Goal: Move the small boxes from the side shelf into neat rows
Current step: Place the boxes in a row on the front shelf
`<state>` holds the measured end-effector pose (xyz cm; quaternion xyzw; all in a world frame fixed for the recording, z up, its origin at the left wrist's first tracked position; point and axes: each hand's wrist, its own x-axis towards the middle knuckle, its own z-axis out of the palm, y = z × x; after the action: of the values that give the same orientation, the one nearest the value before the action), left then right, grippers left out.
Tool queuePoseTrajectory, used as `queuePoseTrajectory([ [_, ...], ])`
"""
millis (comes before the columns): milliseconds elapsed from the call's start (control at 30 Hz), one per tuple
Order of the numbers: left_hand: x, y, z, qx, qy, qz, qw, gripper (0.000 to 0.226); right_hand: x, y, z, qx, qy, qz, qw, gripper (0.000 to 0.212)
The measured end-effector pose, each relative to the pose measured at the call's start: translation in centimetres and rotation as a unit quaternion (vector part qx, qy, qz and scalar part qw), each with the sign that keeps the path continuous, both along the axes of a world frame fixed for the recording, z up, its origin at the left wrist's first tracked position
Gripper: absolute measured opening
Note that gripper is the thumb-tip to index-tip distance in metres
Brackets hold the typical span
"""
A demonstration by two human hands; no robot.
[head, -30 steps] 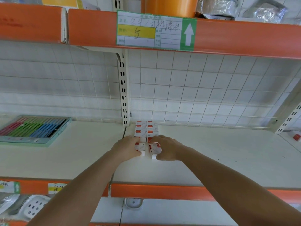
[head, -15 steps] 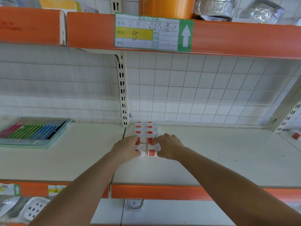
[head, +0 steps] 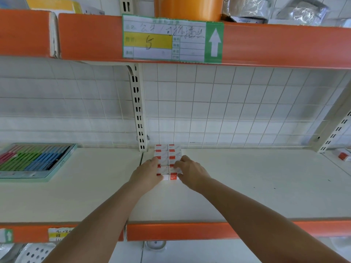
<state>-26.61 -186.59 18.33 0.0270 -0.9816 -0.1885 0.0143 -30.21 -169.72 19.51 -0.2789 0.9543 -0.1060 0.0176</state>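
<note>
Small boxes (head: 167, 158) sit in 2 cols just R of the slotted upright (head: 139, 118), long axis running front-to-back; left hand (head: 147, 174) & right hand (head: 191, 172) flank the front pair, fingers curled vs. its sides, both equally near, so next push likely goes toward the upright.

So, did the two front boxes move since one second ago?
Yes. The front boxes slid back toward the upright post and now close up against the row.
</note>
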Motion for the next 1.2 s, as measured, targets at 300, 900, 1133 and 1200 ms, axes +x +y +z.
queuePoseTrajectory([
  [300, -0.2, -0.7, 0.1, -0.024, -0.016, -0.005, 1.0, 0.045, 0.0, -0.1, 0.2, -0.01, -0.007, 0.001, 1.0, 0.037],
  [900, 0.6, 0.3, 3.2, -0.102, 0.013, -0.012, 0.995, 0.04, 0.7, 2.8, 1.7, 0.025, 0.02, -0.056, 0.998, 0.047],
  [1133, 0.9, 3.2, 5.4, -0.137, 0.052, -0.059, 0.987, 0.028, 2.1, 5.9, 3.0, 0.021, 0.033, -0.09, 0.995, 0.044],
  [1200, 0.8, 4.1, 5.3, -0.131, 0.045, -0.076, 0.987, 0.026, 2.6, 6.7, 3.0, 0.021, 0.034, -0.099, 0.994, 0.044],
])
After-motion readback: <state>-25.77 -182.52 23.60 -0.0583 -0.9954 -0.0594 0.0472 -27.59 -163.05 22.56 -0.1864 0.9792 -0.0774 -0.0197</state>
